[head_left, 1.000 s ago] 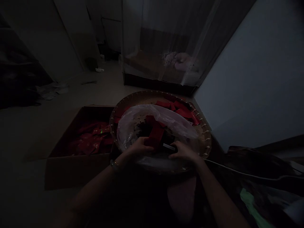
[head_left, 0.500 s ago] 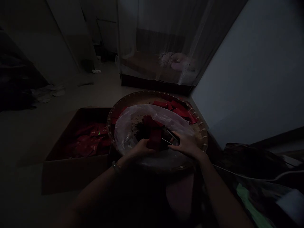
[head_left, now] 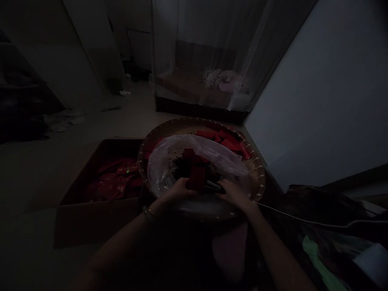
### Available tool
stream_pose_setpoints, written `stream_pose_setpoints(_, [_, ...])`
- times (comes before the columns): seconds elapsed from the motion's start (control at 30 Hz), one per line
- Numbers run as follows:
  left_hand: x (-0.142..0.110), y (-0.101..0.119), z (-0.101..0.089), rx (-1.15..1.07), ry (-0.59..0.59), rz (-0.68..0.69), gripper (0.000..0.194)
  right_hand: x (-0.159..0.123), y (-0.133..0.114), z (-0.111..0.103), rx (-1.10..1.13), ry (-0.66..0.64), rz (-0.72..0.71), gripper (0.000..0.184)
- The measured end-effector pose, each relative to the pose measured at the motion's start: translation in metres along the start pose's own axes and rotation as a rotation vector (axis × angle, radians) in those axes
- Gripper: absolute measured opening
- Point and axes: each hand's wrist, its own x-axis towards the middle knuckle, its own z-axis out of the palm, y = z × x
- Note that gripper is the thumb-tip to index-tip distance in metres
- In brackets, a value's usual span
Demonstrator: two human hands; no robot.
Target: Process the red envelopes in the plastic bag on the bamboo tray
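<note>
The room is very dim. My left hand [head_left: 178, 190] is closed on the near side of a red packet [head_left: 197, 178], which stands over the open clear plastic bag [head_left: 159, 157]. Dark, loose, leaf-like material [head_left: 178, 165] lies inside that bag, with another red packet [head_left: 189, 154] on it. To the right, my right hand [head_left: 233, 192] grips slim metal tongs [head_left: 214, 185], their tips pointing left at the held packet. Whether the tips are inside the packet is too dark to tell. The bag rests in a round woven bamboo tray [head_left: 257, 165].
Several red packets [head_left: 230, 143] lie at the tray's far right. A cardboard box [head_left: 91, 214] of red packets [head_left: 112, 182] stands to the left. A white cord [head_left: 303, 219] and cloths [head_left: 318, 258] are at the right, by a wall [head_left: 327, 93]. Behind is a netted bed [head_left: 194, 105].
My right hand has lowered a little, and the tongs have dropped with it; their arms now look closer together. My left hand and the red packet stay almost in place.
</note>
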Motion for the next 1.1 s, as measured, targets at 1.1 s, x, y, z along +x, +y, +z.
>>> stream_pose_setpoints(1.1, [-0.007,0.011,0.003,0.17,-0.198,-0.108,0.031,0.004,-0.029,-0.073,0.544,0.157,0.066,0.037])
